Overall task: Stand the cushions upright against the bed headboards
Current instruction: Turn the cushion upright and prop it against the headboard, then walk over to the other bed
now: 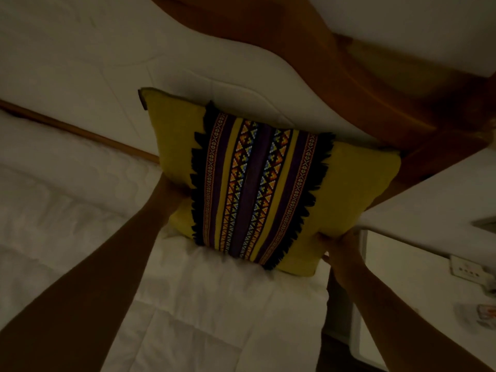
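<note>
So left to right: the left hand grips the yellow cushion by its left edge, mid-frame, above the white bed, against the padded headboard; the right hand pinches its lower right corner.

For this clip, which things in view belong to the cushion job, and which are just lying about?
Part of the job:
yellow cushion with patterned band
left hand and right hand, gripping its sides
padded headboard behind it
white bedding under it

Just lying about:
white bedside table
small items on it, too blurred to identify
</note>
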A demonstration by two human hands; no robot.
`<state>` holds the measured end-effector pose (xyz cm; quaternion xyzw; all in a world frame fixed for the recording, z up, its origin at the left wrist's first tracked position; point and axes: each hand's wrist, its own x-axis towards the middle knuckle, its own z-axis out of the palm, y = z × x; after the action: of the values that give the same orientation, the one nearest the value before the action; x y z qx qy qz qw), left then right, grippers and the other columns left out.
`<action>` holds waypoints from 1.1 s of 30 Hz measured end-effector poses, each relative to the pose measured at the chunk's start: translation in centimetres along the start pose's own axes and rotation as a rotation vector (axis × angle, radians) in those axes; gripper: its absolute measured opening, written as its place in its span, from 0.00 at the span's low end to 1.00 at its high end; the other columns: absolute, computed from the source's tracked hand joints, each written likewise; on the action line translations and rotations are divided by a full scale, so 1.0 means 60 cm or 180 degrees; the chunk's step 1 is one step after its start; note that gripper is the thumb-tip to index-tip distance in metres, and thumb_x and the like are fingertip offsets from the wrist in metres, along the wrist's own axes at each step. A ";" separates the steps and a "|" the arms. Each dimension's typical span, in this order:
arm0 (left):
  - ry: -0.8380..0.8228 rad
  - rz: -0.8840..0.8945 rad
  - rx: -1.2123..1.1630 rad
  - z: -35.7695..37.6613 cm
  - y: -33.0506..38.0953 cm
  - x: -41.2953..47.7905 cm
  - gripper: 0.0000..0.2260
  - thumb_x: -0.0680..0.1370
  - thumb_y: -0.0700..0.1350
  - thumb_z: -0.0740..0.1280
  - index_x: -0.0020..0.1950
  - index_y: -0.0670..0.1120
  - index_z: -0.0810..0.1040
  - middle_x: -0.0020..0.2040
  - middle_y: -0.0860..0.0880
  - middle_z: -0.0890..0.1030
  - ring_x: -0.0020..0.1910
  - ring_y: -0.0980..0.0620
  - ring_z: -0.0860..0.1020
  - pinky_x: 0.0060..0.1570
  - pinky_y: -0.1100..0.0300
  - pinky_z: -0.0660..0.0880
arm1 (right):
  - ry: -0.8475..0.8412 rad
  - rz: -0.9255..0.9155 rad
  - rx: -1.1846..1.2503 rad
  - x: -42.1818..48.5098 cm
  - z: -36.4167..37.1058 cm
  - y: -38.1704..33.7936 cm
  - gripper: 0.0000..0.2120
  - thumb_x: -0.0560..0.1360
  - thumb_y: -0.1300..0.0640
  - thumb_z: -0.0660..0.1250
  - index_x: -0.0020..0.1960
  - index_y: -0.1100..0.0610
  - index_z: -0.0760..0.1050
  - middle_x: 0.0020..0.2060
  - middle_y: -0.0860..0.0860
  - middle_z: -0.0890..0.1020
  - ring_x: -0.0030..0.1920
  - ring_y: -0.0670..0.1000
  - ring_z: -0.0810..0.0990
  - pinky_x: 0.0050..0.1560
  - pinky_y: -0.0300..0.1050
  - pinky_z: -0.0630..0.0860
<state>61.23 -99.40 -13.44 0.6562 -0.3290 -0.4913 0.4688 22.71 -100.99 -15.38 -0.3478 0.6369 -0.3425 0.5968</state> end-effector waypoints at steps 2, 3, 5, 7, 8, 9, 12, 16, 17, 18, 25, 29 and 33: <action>-0.0025 -0.0071 0.0205 -0.006 0.009 0.006 0.37 0.69 0.39 0.78 0.75 0.49 0.66 0.68 0.43 0.77 0.64 0.42 0.77 0.62 0.37 0.74 | -0.0075 -0.0029 -0.0198 0.003 -0.007 -0.005 0.33 0.77 0.66 0.68 0.77 0.52 0.60 0.71 0.55 0.72 0.65 0.59 0.73 0.58 0.57 0.70; -0.0014 -0.0137 0.0378 -0.010 0.011 0.005 0.40 0.66 0.44 0.79 0.75 0.49 0.66 0.68 0.43 0.77 0.64 0.43 0.77 0.63 0.38 0.74 | -0.0062 -0.0066 -0.0302 0.004 -0.008 -0.006 0.33 0.77 0.66 0.69 0.77 0.53 0.60 0.70 0.56 0.72 0.63 0.57 0.73 0.57 0.55 0.70; 0.0113 -0.0255 0.0633 -0.015 0.013 -0.004 0.44 0.61 0.51 0.78 0.75 0.48 0.65 0.68 0.45 0.76 0.64 0.44 0.76 0.64 0.41 0.73 | 0.0001 -0.0136 -0.0573 0.000 -0.010 -0.004 0.33 0.77 0.64 0.69 0.77 0.54 0.59 0.70 0.58 0.72 0.61 0.56 0.73 0.57 0.55 0.71; 0.0340 -0.0295 0.0886 -0.020 0.003 -0.018 0.41 0.64 0.50 0.78 0.73 0.45 0.66 0.66 0.45 0.76 0.62 0.45 0.75 0.61 0.44 0.74 | 0.0018 -0.0142 -0.0898 -0.010 -0.013 0.006 0.34 0.77 0.62 0.69 0.78 0.56 0.57 0.70 0.59 0.72 0.62 0.58 0.74 0.58 0.56 0.74; 0.0467 -0.0349 0.1073 -0.023 -0.004 -0.026 0.36 0.68 0.47 0.77 0.72 0.44 0.66 0.66 0.44 0.75 0.62 0.44 0.75 0.61 0.44 0.74 | 0.0033 -0.0023 -0.1029 -0.017 -0.016 0.011 0.33 0.77 0.61 0.69 0.77 0.58 0.57 0.70 0.60 0.72 0.62 0.58 0.75 0.57 0.55 0.75; 0.0564 -0.0432 0.1247 -0.026 -0.012 -0.037 0.31 0.71 0.44 0.75 0.72 0.45 0.66 0.66 0.43 0.75 0.63 0.42 0.75 0.62 0.43 0.74 | 0.0060 0.0189 -0.1105 -0.024 -0.018 0.015 0.32 0.78 0.59 0.69 0.77 0.59 0.58 0.69 0.60 0.72 0.61 0.58 0.75 0.55 0.54 0.75; 0.0512 -0.0688 0.1632 -0.027 -0.036 -0.094 0.31 0.75 0.41 0.72 0.75 0.48 0.63 0.71 0.43 0.72 0.65 0.40 0.74 0.64 0.44 0.74 | 0.0167 0.1072 -0.1126 -0.053 -0.012 0.019 0.31 0.78 0.55 0.69 0.76 0.58 0.60 0.67 0.56 0.72 0.65 0.62 0.73 0.59 0.57 0.73; 0.0345 -0.0839 0.1850 -0.007 -0.052 -0.219 0.29 0.75 0.42 0.72 0.75 0.44 0.66 0.70 0.42 0.73 0.66 0.42 0.74 0.68 0.50 0.70 | -0.0545 0.1399 -0.1825 -0.119 0.018 0.006 0.24 0.78 0.53 0.69 0.71 0.59 0.68 0.64 0.60 0.75 0.63 0.61 0.75 0.62 0.59 0.74; 0.0399 -0.0809 0.1899 -0.004 -0.051 -0.254 0.28 0.75 0.43 0.72 0.73 0.44 0.68 0.68 0.43 0.75 0.64 0.43 0.76 0.66 0.52 0.72 | -0.0777 0.1306 -0.2027 -0.137 0.030 0.001 0.23 0.78 0.54 0.68 0.70 0.59 0.69 0.61 0.61 0.77 0.61 0.61 0.77 0.61 0.58 0.75; 0.0489 -0.0742 0.1955 -0.004 -0.048 -0.286 0.25 0.75 0.43 0.72 0.71 0.44 0.71 0.65 0.43 0.78 0.61 0.44 0.78 0.63 0.54 0.74 | -0.0983 0.1169 -0.2235 -0.156 0.042 -0.004 0.22 0.78 0.54 0.68 0.69 0.60 0.70 0.58 0.61 0.78 0.58 0.60 0.78 0.58 0.56 0.76; 0.1393 -0.0697 0.2208 -0.028 -0.029 -0.540 0.15 0.75 0.45 0.72 0.61 0.45 0.79 0.53 0.47 0.84 0.47 0.51 0.82 0.48 0.66 0.74 | -0.2023 -0.0047 -0.3272 -0.263 0.114 -0.050 0.18 0.75 0.54 0.71 0.61 0.60 0.74 0.54 0.55 0.76 0.58 0.58 0.77 0.57 0.51 0.74; 0.1697 -0.1238 0.2010 -0.003 -0.055 -0.717 0.14 0.76 0.49 0.71 0.60 0.49 0.79 0.52 0.49 0.84 0.45 0.55 0.80 0.46 0.68 0.73 | -0.2526 -0.0810 -0.3683 -0.323 0.141 -0.061 0.17 0.74 0.55 0.72 0.59 0.60 0.75 0.52 0.56 0.78 0.55 0.56 0.78 0.55 0.48 0.74; 0.2059 -0.1662 0.1855 0.065 -0.086 -0.888 0.15 0.76 0.51 0.70 0.62 0.51 0.77 0.54 0.50 0.83 0.44 0.57 0.77 0.50 0.65 0.73 | -0.3286 -0.1423 -0.4076 -0.414 0.140 -0.038 0.22 0.75 0.52 0.72 0.64 0.61 0.74 0.60 0.57 0.79 0.59 0.56 0.78 0.58 0.47 0.73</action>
<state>41.34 -51.19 -0.64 0.9387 -0.1154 -0.2515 0.2057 32.33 -81.22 -0.93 -0.8483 0.2722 0.1754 0.4189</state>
